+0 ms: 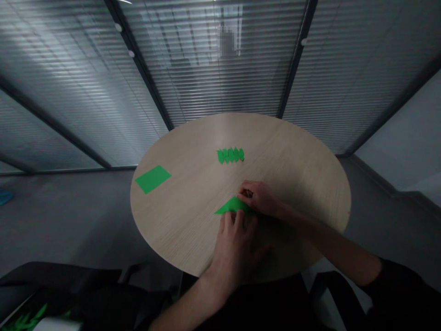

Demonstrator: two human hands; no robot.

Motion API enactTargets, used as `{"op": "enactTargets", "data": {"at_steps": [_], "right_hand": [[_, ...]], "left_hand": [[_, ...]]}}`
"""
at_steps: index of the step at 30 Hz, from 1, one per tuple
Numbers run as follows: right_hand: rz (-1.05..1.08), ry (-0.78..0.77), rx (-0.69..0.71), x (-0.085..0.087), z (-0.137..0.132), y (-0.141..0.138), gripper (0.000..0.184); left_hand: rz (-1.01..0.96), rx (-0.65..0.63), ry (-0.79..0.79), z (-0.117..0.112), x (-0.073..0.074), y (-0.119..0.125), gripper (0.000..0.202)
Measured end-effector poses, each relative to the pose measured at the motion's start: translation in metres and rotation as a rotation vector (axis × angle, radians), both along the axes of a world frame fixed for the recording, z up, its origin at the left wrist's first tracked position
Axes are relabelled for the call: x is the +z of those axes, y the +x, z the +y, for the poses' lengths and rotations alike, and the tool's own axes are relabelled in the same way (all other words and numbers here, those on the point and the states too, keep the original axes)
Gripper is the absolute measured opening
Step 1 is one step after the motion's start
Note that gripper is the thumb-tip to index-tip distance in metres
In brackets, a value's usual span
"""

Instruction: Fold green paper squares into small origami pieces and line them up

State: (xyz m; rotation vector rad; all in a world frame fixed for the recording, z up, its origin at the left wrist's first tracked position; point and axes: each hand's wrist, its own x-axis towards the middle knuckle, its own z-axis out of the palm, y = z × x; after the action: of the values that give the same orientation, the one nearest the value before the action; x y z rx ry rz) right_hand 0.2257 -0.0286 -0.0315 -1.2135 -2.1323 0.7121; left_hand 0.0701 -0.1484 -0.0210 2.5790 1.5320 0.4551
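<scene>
A green sheet of paper (227, 206), its visible part a triangle, lies on the round wooden table (186, 220) in front of me. My right hand (262, 197) has thumb and fingers pinched together at the paper's upper corner. From the near side, my left hand (234, 243) rests its fingertips on the paper's lower edge, with the fingers apart and the thumb out to the right. Part of the paper's right side is hidden by my hands.
Several small folded green paper pieces (230, 155) stand in a row farther back. A flat green sheet (153, 179) lies at the table's left. Behind the table are glass panels with blinds (220, 82). More green pieces (29, 320) show in the dark lower-left corner.
</scene>
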Motion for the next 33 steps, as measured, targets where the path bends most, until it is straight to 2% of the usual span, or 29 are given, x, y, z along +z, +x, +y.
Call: {"op": "enactTargets", "data": {"at_steps": [4,9,12,14,16,20,22,24,26,30,33], "right_hand": [[0.001,0.001,-0.008,0.000,0.000,0.000,0.014],[0.022,0.003,-0.002,0.000,0.001,0.000,0.016],[0.058,-0.014,-0.011,-0.001,0.002,0.000,0.016],[0.086,-0.028,-0.021,0.000,0.003,0.002,0.018],[0.136,-0.061,-0.032,0.000,0.003,0.005,0.021],[0.376,-0.230,-0.103,0.006,0.004,0.008,0.029],[0.473,-0.295,-0.141,0.010,0.004,0.009,0.031],[0.530,-0.323,-0.162,0.014,0.003,0.008,0.033],[0.564,-0.348,-0.170,0.017,0.001,0.008,0.035],[0.602,-0.426,-0.171,0.021,-0.003,0.010,0.036],[0.631,-0.477,-0.178,0.023,-0.004,0.010,0.037]], "left_hand": [[0.020,-0.032,0.004,0.002,0.003,-0.001,0.050],[0.043,-0.064,-0.018,0.002,0.004,0.000,0.061],[-0.008,-0.095,-0.002,0.001,0.003,-0.002,0.067],[-0.070,-0.090,0.024,0.004,0.003,-0.010,0.061],[-0.139,-0.073,0.096,0.014,0.006,-0.022,0.047],[-0.176,0.007,0.141,0.051,0.020,-0.054,0.047],[-0.216,-0.036,0.107,0.072,0.027,-0.067,0.042],[-0.279,-0.140,0.050,0.089,0.032,-0.074,0.032],[-0.320,-0.234,0.009,0.102,0.035,-0.076,0.025],[-0.500,-0.213,-0.036,0.117,0.036,-0.068,0.020],[-0.554,-0.277,0.038,0.120,0.033,-0.063,0.013]]}}
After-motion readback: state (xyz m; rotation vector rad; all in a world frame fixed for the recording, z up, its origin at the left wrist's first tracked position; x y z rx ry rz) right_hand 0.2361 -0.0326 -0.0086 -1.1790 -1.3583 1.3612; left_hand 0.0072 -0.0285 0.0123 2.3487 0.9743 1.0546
